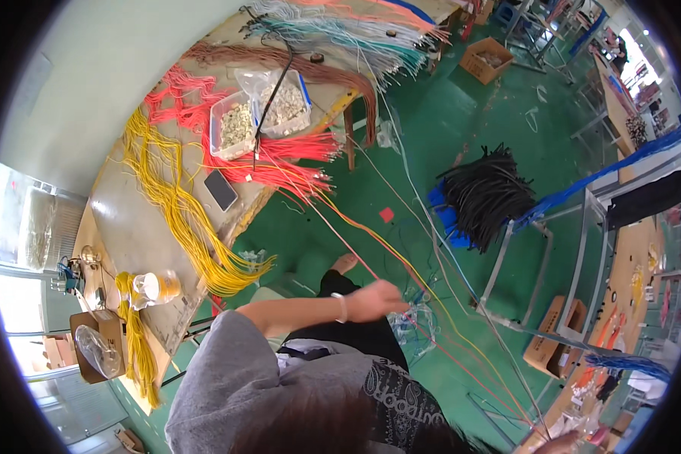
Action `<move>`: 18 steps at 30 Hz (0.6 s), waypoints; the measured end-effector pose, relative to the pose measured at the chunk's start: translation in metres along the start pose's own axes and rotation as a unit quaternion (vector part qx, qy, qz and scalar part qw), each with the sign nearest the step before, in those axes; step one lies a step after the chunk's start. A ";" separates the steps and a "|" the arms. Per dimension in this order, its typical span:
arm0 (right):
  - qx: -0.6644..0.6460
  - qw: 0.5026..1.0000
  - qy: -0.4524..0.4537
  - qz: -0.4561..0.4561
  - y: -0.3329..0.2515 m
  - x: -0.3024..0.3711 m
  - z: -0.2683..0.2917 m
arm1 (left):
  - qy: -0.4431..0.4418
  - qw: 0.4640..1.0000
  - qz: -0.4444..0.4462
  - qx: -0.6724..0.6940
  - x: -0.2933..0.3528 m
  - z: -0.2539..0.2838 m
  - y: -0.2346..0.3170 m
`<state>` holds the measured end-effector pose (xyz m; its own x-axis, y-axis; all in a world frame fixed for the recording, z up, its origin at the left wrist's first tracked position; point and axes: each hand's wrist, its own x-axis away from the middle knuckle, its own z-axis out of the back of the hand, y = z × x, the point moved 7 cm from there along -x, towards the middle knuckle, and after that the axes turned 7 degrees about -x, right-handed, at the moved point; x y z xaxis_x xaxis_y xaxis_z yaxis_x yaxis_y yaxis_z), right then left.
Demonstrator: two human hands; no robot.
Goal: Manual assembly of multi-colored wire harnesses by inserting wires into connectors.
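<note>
My left hand point(376, 301), with a pale band at the wrist, is out in front of my body. Its fingers are curled round a thin red wire point(344, 240) that runs down from the table. At the lower right edge my right hand point(571, 443) is partly cut off by the rim. Several long wires meet at it: a yellow wire point(461, 333), the red one and a pale grey-blue wire point(461, 274). They stretch taut or slightly slack across the floor from the table. Red wire bundles point(295, 170) lie fanned over the table edge.
The table point(121, 219) carries yellow wire bundles point(170, 197), a phone point(221, 190), two tubs of small pale connectors point(234, 125) and brown wires point(280, 60). Black tubing point(488, 197) is heaped on a blue support. A metal frame point(499, 265) and cardboard box point(486, 60) stand on the green floor.
</note>
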<state>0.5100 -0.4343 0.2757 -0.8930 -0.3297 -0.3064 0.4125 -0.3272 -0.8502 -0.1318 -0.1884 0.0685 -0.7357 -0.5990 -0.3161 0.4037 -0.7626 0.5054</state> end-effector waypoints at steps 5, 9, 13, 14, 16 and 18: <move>0.114 0.986 0.121 -0.023 -0.008 -0.021 0.106 | -0.027 0.948 -0.139 0.286 -0.102 -0.119 0.145; 0.150 0.974 0.163 -0.033 -0.017 -0.026 0.158 | -0.087 0.787 -0.258 0.553 -0.122 -0.128 0.285; 0.122 0.985 0.113 -0.046 -0.027 -0.015 0.152 | -0.324 0.764 -0.359 0.427 -0.097 -0.131 0.302; 0.099 0.990 0.080 -0.064 -0.025 -0.003 0.130 | -0.269 0.830 -0.319 0.369 -0.103 -0.127 0.271; 0.036 0.990 -0.036 -0.131 -0.016 0.036 0.056 | -0.203 0.900 -0.185 0.339 -0.128 -0.125 0.190; -0.026 0.960 -0.169 -0.221 -0.004 0.101 -0.048 | -0.162 0.935 -0.037 0.313 -0.152 -0.118 0.101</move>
<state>0.4096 -0.4238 0.2277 -0.8658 -0.4401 0.2381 -0.0103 -0.4600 -0.8878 0.0852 -0.2031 0.0733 -0.9164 -0.3671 -0.1595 0.0231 -0.4463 0.8946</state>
